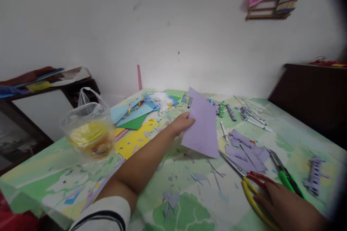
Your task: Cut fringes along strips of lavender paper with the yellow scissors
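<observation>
In my left hand [183,123] a sheet of purple paper [203,126] is pinched by its left edge and held up over the table. My right hand [287,202] grips scissors [238,169] with red and yellow handles; their tips point at the sheet's lower right corner. Whether the tips touch the paper, I cannot tell. Cut purple paper pieces [253,157] lie just beyond the scissors. Beside my right hand rests a green-handled utility knife [284,177]. Farther right is a purple paper roll [315,176] with punched holes.
A clear plastic bag [90,130] with a yellow-lidded tub stands at the left. Coloured paper sheets [132,139] and white shredded strands [161,101] lie toward the back. Several decorated purple rolls [231,112] and white sticks [257,125] are at back right. Paper scraps [170,202] litter the front.
</observation>
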`<control>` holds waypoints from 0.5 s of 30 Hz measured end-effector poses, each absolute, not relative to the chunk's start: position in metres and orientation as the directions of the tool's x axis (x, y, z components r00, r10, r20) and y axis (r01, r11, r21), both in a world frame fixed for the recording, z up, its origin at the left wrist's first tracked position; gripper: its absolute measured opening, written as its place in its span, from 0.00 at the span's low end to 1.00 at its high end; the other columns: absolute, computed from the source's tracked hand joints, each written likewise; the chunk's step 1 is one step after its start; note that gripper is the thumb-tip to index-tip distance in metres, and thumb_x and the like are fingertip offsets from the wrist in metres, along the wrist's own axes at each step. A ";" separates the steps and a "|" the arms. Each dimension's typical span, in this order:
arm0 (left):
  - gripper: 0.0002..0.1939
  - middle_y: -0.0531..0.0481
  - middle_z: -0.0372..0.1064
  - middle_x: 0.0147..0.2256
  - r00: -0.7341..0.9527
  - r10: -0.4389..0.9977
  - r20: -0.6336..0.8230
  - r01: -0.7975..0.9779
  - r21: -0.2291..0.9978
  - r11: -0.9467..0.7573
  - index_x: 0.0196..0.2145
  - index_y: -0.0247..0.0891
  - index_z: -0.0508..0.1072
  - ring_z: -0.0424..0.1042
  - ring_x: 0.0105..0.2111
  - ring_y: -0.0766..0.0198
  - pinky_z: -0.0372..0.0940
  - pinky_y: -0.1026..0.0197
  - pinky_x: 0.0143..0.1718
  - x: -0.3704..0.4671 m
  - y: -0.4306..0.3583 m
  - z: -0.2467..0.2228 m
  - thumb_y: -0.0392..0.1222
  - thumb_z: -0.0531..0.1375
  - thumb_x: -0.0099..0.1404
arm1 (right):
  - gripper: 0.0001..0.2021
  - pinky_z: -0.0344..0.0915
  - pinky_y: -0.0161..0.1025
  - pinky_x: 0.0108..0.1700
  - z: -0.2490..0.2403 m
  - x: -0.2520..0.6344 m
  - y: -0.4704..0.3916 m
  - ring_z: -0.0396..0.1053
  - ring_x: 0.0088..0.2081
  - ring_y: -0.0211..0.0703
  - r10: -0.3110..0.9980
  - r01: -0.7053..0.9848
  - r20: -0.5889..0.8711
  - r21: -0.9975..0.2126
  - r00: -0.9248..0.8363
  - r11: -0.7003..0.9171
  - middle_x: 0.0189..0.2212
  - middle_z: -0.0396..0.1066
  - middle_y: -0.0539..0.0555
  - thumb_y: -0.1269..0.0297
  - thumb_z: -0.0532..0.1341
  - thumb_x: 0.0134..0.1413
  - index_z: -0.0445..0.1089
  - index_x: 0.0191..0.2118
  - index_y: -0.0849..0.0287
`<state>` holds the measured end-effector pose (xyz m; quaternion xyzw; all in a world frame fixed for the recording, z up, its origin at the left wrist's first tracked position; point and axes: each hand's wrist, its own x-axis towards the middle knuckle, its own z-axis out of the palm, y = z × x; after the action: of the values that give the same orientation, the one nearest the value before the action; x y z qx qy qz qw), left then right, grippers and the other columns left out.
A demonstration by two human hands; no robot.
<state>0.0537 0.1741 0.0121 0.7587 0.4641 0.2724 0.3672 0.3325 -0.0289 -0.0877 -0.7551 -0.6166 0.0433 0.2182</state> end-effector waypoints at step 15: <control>0.30 0.42 0.67 0.40 0.374 0.777 0.507 0.921 -0.108 -0.373 0.62 0.47 0.57 0.70 0.35 0.57 0.63 0.60 0.31 0.035 0.058 0.066 0.32 0.49 0.63 | 0.23 0.53 0.34 0.14 -0.047 0.270 -0.004 0.55 0.14 0.34 0.936 0.120 0.211 -0.976 0.282 0.184 0.17 0.62 0.44 0.38 0.63 0.35 0.67 0.30 0.52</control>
<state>0.0346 0.0584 0.0660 0.8067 0.5263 0.1895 -0.1908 0.2695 -0.0044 -0.0467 -0.5380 -0.4904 0.3442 0.5930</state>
